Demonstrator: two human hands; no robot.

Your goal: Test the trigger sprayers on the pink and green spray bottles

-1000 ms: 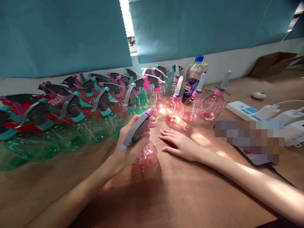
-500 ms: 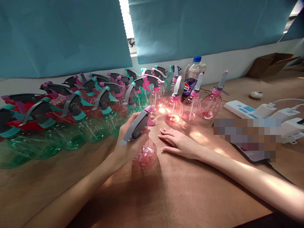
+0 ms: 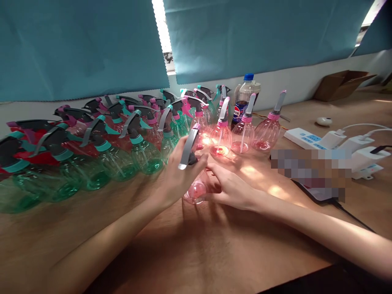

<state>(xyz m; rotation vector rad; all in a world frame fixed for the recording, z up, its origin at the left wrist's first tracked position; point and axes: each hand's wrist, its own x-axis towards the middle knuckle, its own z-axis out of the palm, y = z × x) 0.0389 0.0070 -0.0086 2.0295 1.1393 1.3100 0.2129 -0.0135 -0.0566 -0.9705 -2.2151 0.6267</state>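
Contact is now two-handed: the right hand [image 3: 234,188], resting on the tabletop [image 3: 171,249] a moment ago, has closed around the body of the pink spray bottle [image 3: 194,192], centre of the frame; the left hand [image 3: 175,179] keeps gripping below the spray head [image 3: 190,147]. That likely steadies it. Upper right of centre, a cola bottle [image 3: 247,90] bears a round Pepsi logo and the characters 可乐; no other writing is legible.

The blue label [image 3: 240,112] on the soda bottle [image 3: 244,97] reads "可乐", with Pepsi's globe logo [image 3: 237,111].
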